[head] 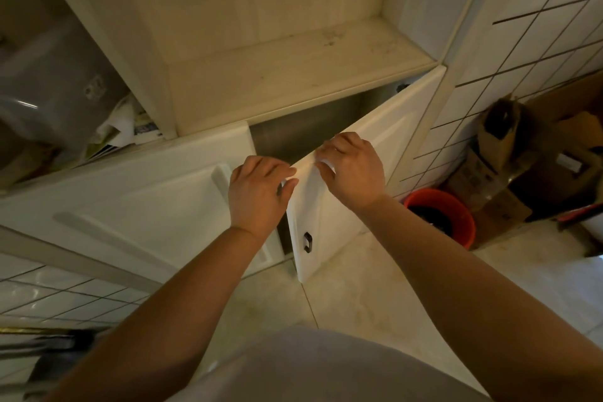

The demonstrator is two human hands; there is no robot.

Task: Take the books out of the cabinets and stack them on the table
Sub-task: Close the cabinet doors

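Both hands curl over the top edge of the right cabinet door (329, 206): left hand (256, 191), right hand (350, 165). Swing it fully wide; no books show yet.

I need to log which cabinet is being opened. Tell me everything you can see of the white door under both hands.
The white cabinet door is a glossy raised-panel door, hinged on the right below the open shelf and swung partly open, showing a dark interior. A small dark handle sits low near its free edge. The left hand and right hand grip its top edge.
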